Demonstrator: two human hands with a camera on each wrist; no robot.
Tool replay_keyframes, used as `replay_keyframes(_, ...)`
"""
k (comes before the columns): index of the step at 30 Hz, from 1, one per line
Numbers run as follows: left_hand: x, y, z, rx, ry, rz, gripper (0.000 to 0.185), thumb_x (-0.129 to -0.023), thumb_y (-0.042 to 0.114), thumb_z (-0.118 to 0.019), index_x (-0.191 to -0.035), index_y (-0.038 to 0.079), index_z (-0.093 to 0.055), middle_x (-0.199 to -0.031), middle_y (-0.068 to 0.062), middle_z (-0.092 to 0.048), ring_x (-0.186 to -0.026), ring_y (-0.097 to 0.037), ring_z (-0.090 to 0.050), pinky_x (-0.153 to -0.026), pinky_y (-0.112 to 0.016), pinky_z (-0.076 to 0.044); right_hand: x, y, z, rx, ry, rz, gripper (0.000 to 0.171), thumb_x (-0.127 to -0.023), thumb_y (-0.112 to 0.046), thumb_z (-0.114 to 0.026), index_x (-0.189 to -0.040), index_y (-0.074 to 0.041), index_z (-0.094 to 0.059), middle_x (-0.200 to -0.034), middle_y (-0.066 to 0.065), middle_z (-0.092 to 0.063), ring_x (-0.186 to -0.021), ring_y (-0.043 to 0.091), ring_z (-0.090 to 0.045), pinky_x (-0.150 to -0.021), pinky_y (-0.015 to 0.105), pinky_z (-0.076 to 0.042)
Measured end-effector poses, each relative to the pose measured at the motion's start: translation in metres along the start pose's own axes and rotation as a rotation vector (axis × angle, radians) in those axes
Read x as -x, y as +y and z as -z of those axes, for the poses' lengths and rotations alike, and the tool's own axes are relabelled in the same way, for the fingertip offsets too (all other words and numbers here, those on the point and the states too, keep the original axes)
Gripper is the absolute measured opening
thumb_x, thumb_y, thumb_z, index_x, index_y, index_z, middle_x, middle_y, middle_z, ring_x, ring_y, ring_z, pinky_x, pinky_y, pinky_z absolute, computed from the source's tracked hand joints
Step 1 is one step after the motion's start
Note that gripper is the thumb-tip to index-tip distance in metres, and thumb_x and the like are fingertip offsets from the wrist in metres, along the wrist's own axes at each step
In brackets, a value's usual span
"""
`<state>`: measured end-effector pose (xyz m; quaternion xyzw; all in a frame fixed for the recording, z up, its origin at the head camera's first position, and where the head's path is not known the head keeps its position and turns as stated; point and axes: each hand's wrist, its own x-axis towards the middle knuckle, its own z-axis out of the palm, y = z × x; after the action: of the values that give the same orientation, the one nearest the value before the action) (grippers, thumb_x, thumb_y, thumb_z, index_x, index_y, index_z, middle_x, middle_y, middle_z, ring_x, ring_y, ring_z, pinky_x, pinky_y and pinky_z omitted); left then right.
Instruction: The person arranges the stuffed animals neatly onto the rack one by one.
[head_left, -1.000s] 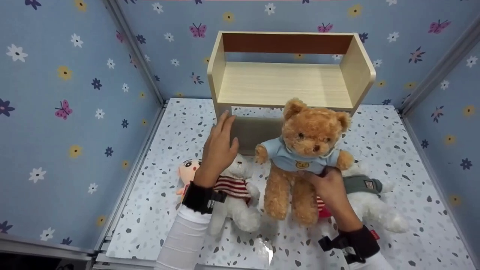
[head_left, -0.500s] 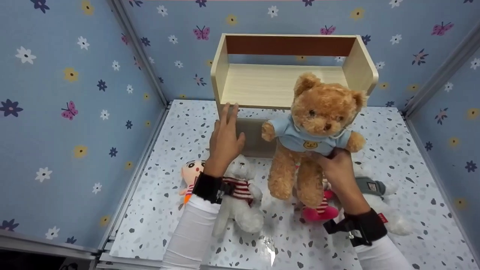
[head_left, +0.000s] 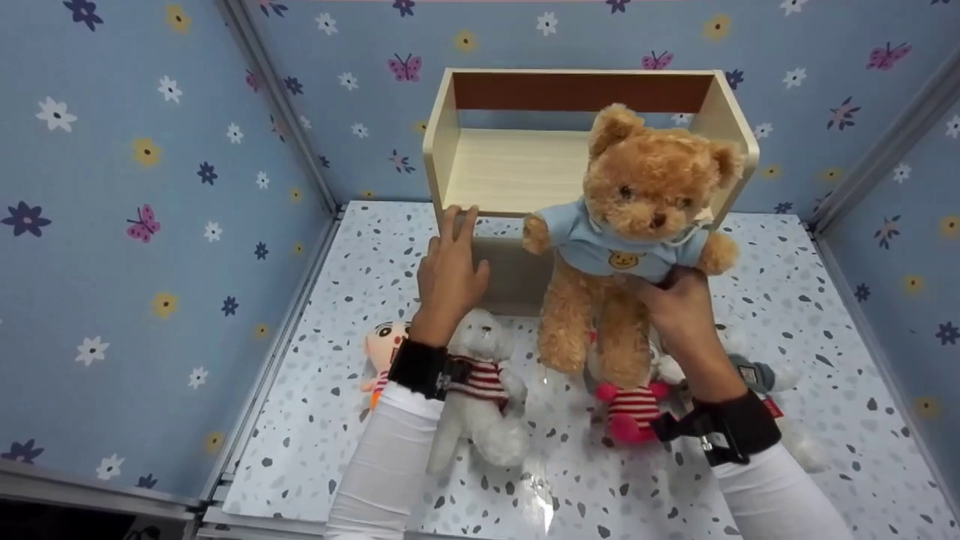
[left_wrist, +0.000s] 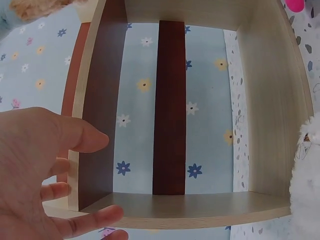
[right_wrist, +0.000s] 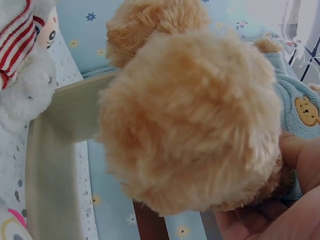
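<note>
Brown teddy bear hangs upright, head at 12 o'clock, right hand fingers curled round its belly, just in front of the wooden shelf. Left hand, fingers straight, touches the shelf's front edge at the bear's 9 o'clock.

Speckled floor carries the wooden shelf, white bear, doll, striped toy

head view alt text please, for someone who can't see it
A right hand holds a tan plush teddy bear in a light blue shirt up in front of a pale wooden shelf unit, while the left hand touches the shelf's front edge with straight fingers. Smaller plush toys lie on the speckled floor below.
</note>
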<state>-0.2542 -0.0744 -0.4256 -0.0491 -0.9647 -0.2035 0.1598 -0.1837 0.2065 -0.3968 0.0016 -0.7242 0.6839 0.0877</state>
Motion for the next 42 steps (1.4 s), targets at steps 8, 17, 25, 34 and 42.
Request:
replay_keyframes(8,0.000,-0.001,-0.003,-0.027,0.039,-0.017,0.077,-0.084,0.024,-0.068,-0.150,0.027,-0.028,-0.154,-0.001,-0.024,-0.094,-0.029,-0.054,-0.062,-0.042,-0.046,-0.018,-0.015,-0.001,0.026,0.008,0.044,0.060,-0.080,-0.014,-0.078,-0.132,-0.011,-0.049,-0.130,0.008,-0.056,-0.118,0.018,-0.056,-0.090,0.024,-0.049)
replay_keyframes(17,-0.001,0.001,-0.008,-0.039,0.029,0.013,0.083,-0.083,0.025,-0.072,-0.150,0.026,-0.023,-0.154,-0.001,-0.020,-0.100,-0.031,-0.054,-0.064,-0.045,-0.048,-0.042,-0.030,-0.008,0.033,0.008,0.105,0.063,-0.081,-0.011,-0.076,-0.136,-0.013,-0.046,-0.135,0.007,-0.053,-0.126,0.019,-0.051,-0.101,0.031,-0.045)
replay_keyframes(25,-0.001,0.002,-0.012,-0.033,0.019,0.023,0.087,-0.082,0.027,-0.073,-0.151,0.025,-0.020,-0.155,-0.003,-0.017,-0.103,-0.032,-0.055,-0.067,-0.045,-0.050,-0.066,-0.038,-0.018,-0.021,0.000,0.063,0.063,-0.079,-0.007,-0.077,-0.134,-0.010,-0.046,-0.136,0.009,-0.052,-0.128,0.021,-0.050,-0.108,0.037,-0.040)
replay_keyframes(34,-0.002,0.003,-0.013,-0.019,0.015,0.024,0.087,-0.081,0.024,-0.071,-0.151,0.023,-0.020,-0.156,-0.004,-0.016,-0.105,-0.031,-0.054,-0.068,-0.045,-0.050,-0.090,-0.044,-0.023,0.025,0.011,0.023,0.060,-0.081,-0.013,-0.076,-0.134,-0.009,-0.047,-0.134,0.008,-0.054,-0.126,0.020,-0.051,-0.108,0.034,-0.039)
replay_keyframes(42,-0.001,0.004,-0.012,0.001,0.018,0.012,0.088,-0.081,0.021,-0.072,-0.152,0.021,-0.020,-0.157,-0.005,-0.017,-0.111,-0.033,-0.054,-0.072,-0.047,-0.051,-0.105,-0.045,-0.022,0.302,0.005,0.065,0.058,-0.086,-0.015,-0.071,-0.137,-0.010,-0.044,-0.137,0.007,-0.051,-0.128,0.016,-0.048,-0.108,0.032,-0.040)
